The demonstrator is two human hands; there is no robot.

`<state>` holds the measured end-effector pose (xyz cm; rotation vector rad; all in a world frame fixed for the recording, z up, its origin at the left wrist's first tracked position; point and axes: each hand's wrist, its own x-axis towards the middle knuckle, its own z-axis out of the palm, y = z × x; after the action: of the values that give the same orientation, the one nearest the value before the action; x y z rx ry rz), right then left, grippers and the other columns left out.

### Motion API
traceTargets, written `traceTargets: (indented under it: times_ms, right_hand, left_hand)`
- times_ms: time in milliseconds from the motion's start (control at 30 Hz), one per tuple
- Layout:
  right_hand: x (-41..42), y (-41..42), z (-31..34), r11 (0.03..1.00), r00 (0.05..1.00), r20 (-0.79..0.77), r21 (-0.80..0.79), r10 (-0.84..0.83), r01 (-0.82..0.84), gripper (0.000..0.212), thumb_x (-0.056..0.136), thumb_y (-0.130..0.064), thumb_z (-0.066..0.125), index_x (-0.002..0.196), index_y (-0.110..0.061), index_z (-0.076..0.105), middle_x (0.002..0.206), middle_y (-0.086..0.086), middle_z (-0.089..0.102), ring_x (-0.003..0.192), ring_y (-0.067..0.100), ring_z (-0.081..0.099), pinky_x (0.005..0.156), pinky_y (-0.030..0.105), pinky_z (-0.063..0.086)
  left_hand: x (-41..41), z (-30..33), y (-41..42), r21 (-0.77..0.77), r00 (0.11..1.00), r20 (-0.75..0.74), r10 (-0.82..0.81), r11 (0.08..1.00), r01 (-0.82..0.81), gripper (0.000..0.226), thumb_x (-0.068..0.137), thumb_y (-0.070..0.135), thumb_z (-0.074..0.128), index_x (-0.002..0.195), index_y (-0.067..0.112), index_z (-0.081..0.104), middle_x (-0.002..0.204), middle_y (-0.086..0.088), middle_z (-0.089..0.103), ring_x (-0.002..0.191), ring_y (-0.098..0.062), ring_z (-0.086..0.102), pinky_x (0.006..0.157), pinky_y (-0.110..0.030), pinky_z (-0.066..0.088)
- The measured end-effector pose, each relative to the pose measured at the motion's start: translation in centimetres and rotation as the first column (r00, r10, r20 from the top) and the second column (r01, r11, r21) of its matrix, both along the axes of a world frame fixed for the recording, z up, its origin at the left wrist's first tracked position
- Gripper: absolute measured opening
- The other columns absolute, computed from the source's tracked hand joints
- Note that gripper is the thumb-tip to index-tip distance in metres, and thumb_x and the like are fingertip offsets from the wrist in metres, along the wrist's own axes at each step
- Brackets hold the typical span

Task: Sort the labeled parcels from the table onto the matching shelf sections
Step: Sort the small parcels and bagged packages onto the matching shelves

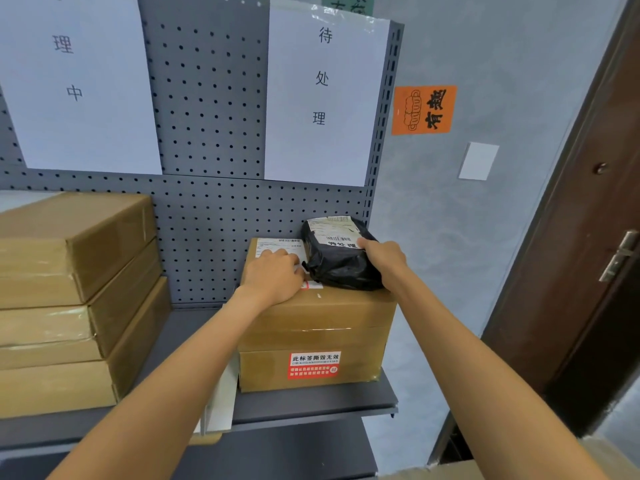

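Observation:
A black plastic-wrapped parcel (337, 258) with a white label lies on top of a brown cardboard box (315, 327) in the right section of the grey shelf (311, 400). My right hand (382, 258) grips the black parcel's right side, thumb on its label. My left hand (273, 275) rests on the box's top, fingers curled over its white shipping label, beside the black parcel. A paper sign (323, 98) with Chinese characters hangs on the pegboard above this section.
A stack of three flat cardboard boxes (76, 299) fills the shelf's left section under a second paper sign (79, 81). A white divider (220, 403) stands between sections. A grey wall with an orange sticker (423, 109) and a brown door (588, 237) lie to the right.

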<state>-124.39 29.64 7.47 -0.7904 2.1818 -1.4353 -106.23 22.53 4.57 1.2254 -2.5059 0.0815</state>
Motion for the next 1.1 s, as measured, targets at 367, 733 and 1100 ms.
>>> traceTargets:
  times_ms: [367, 733, 1100]
  right_hand:
    - [1.7, 4.4, 2.0, 0.999, 0.933, -0.355, 0.015, 0.050, -0.047, 0.058, 0.094, -0.046, 0.053, 0.136, -0.006, 0.047, 0.134, 0.011, 0.054, 0.117, 0.028, 0.053, 0.087, 0.034, 0.045]
    - [6.9, 11.0, 1.6, 0.969, 0.581, -0.777, 0.171, 0.244, -0.178, 0.059, 0.093, -0.035, 0.055, 0.145, -0.013, 0.038, 0.146, 0.009, 0.042, 0.132, 0.027, 0.038, 0.099, 0.042, 0.043]
    - [18.8, 19.8, -4.5, 0.854, 0.234, -0.852, 0.370, 0.469, -0.366, 0.047, 0.094, -0.028, 0.054, 0.137, -0.010, 0.044, 0.139, 0.007, 0.048, 0.127, 0.027, 0.043, 0.097, 0.037, 0.041]
  left_hand:
    - [0.8, 0.5, 0.4, 0.135, 0.995, -0.102, 0.003, 0.991, 0.011, 0.034, 0.100, 0.030, 0.040, 0.123, 0.018, 0.061, 0.126, -0.008, 0.062, 0.112, -0.028, 0.057, 0.080, -0.033, 0.046]
    - [7.0, 2.0, 8.2, -0.039, 0.994, -0.061, 0.095, 0.995, -0.097, 0.038, 0.096, 0.029, 0.044, 0.128, 0.011, 0.054, 0.130, -0.009, 0.056, 0.117, -0.029, 0.051, 0.087, -0.042, 0.045]
    - [21.8, -3.2, 21.5, -0.089, 0.949, 0.108, 0.297, 0.953, -0.289, 0.039, 0.095, 0.027, 0.049, 0.129, 0.007, 0.049, 0.127, -0.011, 0.055, 0.117, -0.030, 0.049, 0.091, -0.037, 0.043]
